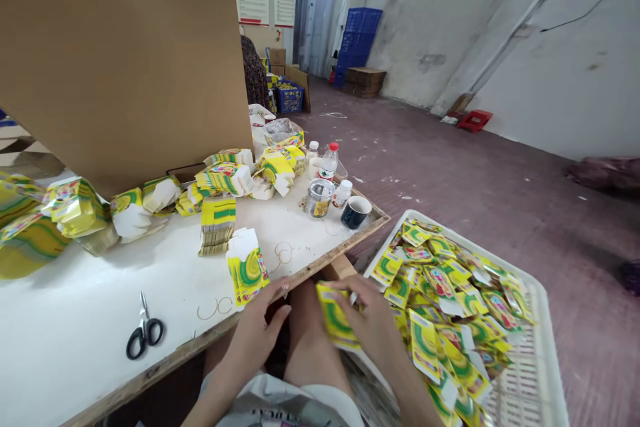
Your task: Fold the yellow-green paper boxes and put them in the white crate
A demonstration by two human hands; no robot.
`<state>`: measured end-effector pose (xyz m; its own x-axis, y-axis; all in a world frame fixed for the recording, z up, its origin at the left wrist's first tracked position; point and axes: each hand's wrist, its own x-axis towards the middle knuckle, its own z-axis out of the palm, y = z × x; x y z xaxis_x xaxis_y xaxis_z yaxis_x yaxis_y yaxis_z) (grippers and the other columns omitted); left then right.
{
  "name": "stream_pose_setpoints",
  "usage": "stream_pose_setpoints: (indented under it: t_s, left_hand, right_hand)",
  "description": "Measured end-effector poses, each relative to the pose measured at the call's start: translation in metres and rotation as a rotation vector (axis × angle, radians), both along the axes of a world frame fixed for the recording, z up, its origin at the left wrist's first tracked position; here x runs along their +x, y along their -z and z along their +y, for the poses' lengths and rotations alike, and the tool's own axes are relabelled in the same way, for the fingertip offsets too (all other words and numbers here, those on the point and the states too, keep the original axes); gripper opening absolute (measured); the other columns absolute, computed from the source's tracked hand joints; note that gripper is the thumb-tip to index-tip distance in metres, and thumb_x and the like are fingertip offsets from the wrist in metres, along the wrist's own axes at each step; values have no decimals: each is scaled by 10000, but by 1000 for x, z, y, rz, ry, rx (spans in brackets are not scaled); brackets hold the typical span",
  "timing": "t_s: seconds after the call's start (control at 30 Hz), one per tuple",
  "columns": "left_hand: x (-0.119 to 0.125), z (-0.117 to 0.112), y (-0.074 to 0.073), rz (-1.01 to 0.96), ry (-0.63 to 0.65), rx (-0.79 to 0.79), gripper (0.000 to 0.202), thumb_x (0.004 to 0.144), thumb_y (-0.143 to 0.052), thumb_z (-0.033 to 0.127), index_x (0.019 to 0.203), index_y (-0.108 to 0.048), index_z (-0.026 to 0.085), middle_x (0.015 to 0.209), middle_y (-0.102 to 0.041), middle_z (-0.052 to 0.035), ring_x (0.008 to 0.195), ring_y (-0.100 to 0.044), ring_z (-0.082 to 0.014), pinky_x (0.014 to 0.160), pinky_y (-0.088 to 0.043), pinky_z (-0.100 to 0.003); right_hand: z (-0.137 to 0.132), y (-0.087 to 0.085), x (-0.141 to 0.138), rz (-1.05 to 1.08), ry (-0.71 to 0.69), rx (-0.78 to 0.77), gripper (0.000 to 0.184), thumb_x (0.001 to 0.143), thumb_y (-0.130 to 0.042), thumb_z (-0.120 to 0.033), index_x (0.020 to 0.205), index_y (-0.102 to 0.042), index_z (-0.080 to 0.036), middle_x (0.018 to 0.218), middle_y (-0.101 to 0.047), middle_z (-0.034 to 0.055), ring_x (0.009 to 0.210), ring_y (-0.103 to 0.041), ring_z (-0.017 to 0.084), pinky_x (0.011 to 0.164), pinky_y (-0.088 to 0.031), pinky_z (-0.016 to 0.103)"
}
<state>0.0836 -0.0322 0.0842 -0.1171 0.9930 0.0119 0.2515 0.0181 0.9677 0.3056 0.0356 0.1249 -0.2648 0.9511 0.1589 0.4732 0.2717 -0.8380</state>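
My right hand (pixel 369 310) grips a yellow and green packet (pixel 334 317) above my lap, between the table edge and the crate; it is slightly blurred. At the table's front edge, my left hand (pixel 261 323) is open, thumb and fingers apart, holding nothing that I can see. Just beyond its fingertips lies a small fanned pile of flat yellow cartons (pixel 247 270) with white flaps. Behind that pile is a thick stack of flat cartons (pixel 217 223). To my right, a white plastic crate (pixel 543 340) holds many similar yellow packets (pixel 445 293) in a loose heap.
Black-handled scissors (pixel 145 330) and rubber bands (pixel 215 307) lie on the white table (pixel 75 340). A dark mug (pixel 356 212), a tin (pixel 319 198) and bottles (pixel 329 161) stand at its right corner. Bundled cartons (pixel 225 178) line the foot of a large cardboard sheet (pixel 125 67).
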Motion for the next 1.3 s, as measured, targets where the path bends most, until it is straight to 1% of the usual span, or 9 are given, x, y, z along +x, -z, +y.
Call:
stream_pose_setpoints:
  t_s: [0.07,0.17,0.27,0.43,0.63,0.73,0.83,1.03,1.3]
  left_hand:
    - [-16,-1,16,287,-116,6,532,818,-594,190,1340,-517,260,1509,-457,-96,1439,-326,-292,1191,-186,-536]
    - [-30,-2,37,469,-127,-62,631,812,-576,172,1419,-411,214,1499,-461,-146,1455,-284,-304,1186,-30,-603]
    - [-28,-2,46,452,-63,-62,641,825,-570,184,1436,-381,209,1462,-508,-150,1437,-334,-281,1195,-15,-578]
    - [-23,-2,32,174,-123,-53,602,811,-643,249,1391,-482,238,1450,-525,-123,1418,-367,-301,1192,-191,-528]
    - [-29,-2,9,-384,-419,35,558,801,-705,414,1311,-566,236,1464,-519,-100,1395,-409,-272,1143,-344,-404]
    - [-24,2,4,-778,-392,-102,452,710,-776,483,1042,-707,184,1160,-736,-114,1175,-629,-308,1002,-500,-416]
    - [-16,4,-4,-957,-319,-187,389,629,-845,448,867,-730,162,920,-791,-90,935,-732,-287,863,-578,-393]
    - [-6,7,-11,-975,-386,-163,436,544,-906,385,880,-728,172,769,-786,-31,659,-726,-171,652,-582,-254]
    - [-4,7,-3,-622,-326,-49,316,765,-748,405,948,-658,165,837,-762,-44,728,-698,-172,682,-538,-251]
  right_hand:
    - [7,0,23,-202,171,119,197,783,-635,-400,799,-746,-238,850,-677,96,859,-575,299,849,-432,467]
    - [14,16,18,-172,207,60,228,735,-664,-399,870,-747,-236,928,-684,112,939,-573,333,909,-410,513]
    - [15,48,-37,181,52,-261,214,745,-649,-365,891,-721,-225,895,-723,86,863,-640,280,862,-473,436]
    - [20,89,-119,360,18,-381,264,718,-668,-357,924,-651,-194,714,-714,27,663,-665,219,662,-527,345]
    - [15,73,-107,593,-43,-493,409,699,-734,-503,913,-634,-169,734,-721,45,692,-676,202,705,-537,349]
    - [2,62,-100,657,-84,-559,449,668,-780,-546,879,-670,-166,748,-735,60,706,-688,212,698,-540,351]
    - [-8,52,-96,714,-84,-610,433,641,-816,-539,834,-686,-174,752,-742,56,717,-692,219,713,-541,360]
    - [-14,40,-90,630,-77,-539,402,664,-813,-509,858,-724,-168,813,-745,58,728,-661,200,716,-526,321]
    - [-21,51,-92,460,-40,-401,313,818,-662,-503,805,-656,-190,713,-682,22,656,-621,184,627,-508,287]
